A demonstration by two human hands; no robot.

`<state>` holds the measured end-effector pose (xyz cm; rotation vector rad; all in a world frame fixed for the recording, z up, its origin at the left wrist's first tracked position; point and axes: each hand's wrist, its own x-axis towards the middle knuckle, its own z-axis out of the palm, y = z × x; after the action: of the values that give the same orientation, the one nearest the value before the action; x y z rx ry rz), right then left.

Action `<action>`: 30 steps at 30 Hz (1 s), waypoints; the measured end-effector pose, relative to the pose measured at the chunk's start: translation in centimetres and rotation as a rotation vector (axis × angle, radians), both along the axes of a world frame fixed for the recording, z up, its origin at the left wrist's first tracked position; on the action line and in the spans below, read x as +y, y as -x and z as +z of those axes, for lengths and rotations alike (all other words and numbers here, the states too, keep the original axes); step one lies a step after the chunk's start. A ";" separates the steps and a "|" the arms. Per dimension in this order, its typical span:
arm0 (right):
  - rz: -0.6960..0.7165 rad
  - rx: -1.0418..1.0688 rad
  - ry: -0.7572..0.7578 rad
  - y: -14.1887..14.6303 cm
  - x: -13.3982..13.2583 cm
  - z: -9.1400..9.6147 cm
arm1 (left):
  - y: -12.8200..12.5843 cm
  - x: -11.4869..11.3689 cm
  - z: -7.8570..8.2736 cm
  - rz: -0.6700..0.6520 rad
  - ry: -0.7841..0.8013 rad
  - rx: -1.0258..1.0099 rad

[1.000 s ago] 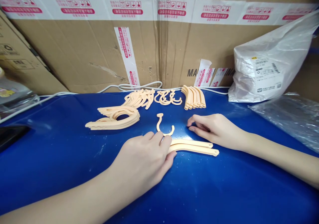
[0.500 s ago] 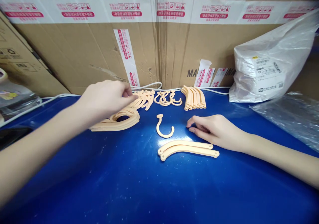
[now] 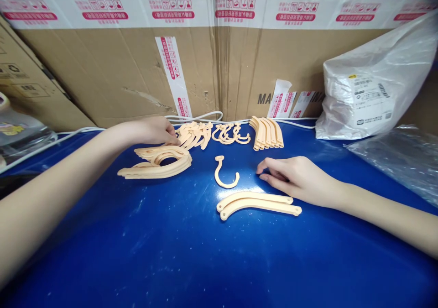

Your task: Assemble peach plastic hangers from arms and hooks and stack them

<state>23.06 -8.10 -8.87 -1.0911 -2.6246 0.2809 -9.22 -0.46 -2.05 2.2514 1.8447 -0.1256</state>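
Note:
In the head view my left hand [image 3: 153, 131] reaches over the back left of the blue table. Its fingertips are pinched at the left edge of a pile of small cream plastic curved pieces [image 3: 196, 134]; anything between them is hidden. Just in front lies a stack of cream hanger parts [image 3: 167, 165]. My right hand [image 3: 296, 179] rests on the table, loosely curled with thumb and index finger a little apart, holding nothing visible. Near it lie a single cream hanger hook [image 3: 226, 180] and two curved hanger arms [image 3: 258, 205], side by side.
More hooks [image 3: 229, 133] and a row of hanger arms [image 3: 267, 133] lie along the back. Behind them stands a large cardboard box [image 3: 119, 70] with a white cable [image 3: 205, 116] at its foot. A white plastic bag [image 3: 359, 89] and clear wrap [image 3: 400, 162] sit at right.
My left hand has moved left and down beside the small-piece pile, uncovering more of the stack in front. My right hand and the parts near it have stayed in place.

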 end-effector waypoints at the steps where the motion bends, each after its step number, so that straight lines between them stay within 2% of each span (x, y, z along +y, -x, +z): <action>1: -0.001 0.001 0.000 0.0 0.0 0.0 | 0.1 0.0 -0.1 -0.005 0.003 -0.012; 7: 0.002 -0.001 -0.001 -0.1 -0.1 0.0 | 0.9 1.8 -0.2 0.024 0.072 -0.056; 11: -0.051 0.079 -0.022 -0.1 -0.1 -0.1 | 0.1 1.3 0.6 -0.021 0.037 -0.159; 15: -0.184 0.246 -0.204 -0.2 -0.3 0.2 | -3.3 -1.8 1.0 -0.192 0.080 -0.314; 19: -0.210 0.235 -0.354 -0.2 -0.8 0.8 | -7.0 -5.9 0.0 -0.392 0.034 -0.416; 23: -0.149 0.163 -0.440 -0.3 -1.1 0.9 | -8.5 -8.4 -0.9 -0.372 0.026 -0.490; 27: -0.173 0.175 -0.405 -0.6 -0.9 1.0 | -8.3 -8.0 -1.1 -0.379 -0.040 -0.475; 30: -0.240 0.150 -0.297 -1.2 -0.3 1.3 | -7.2 -6.2 -0.7 -0.283 -0.221 -0.310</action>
<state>24.24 -8.38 -7.60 -1.2111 -2.2834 -0.0739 -2.07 -6.61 -2.74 2.4981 1.4373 0.3776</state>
